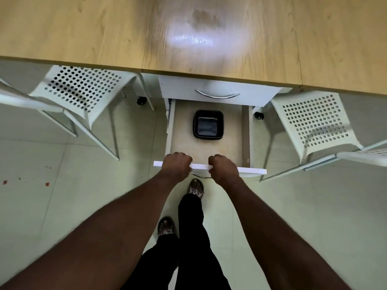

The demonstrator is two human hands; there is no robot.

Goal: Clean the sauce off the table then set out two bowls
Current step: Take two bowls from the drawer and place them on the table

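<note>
Both of our hands are clamped on one thing: our left hand and our right hand each curl their fingers over the top edge of the white drawer front, knuckles up, side by side with a gap between them; the curved metal handle shows just below that gap, and we cannot tell whether either hand touches it.

From the head view, the drawer stands well open beneath the table; toward the back of its pale bottom sit the black bowls, square with rounded corners, seemingly one nested in another, though we cannot be sure of the count; nothing touches them; the upper drawer above is closed. On the tabletop we see a bright patch of glare and, just beyond it, a faint brownish mark; blur keeps us from saying whether it is leftover sauce, a damp trace or a reflection; no bowl lies on the part of the table in view. White perforated chairs stand at either side; a few red spots dot the floor on the left.

We judge the wiping mostly done, unless that mark proves to be sauce; the second half is barely begun: the bowls are found but not lifted, and both have yet to be set on the table.
</note>
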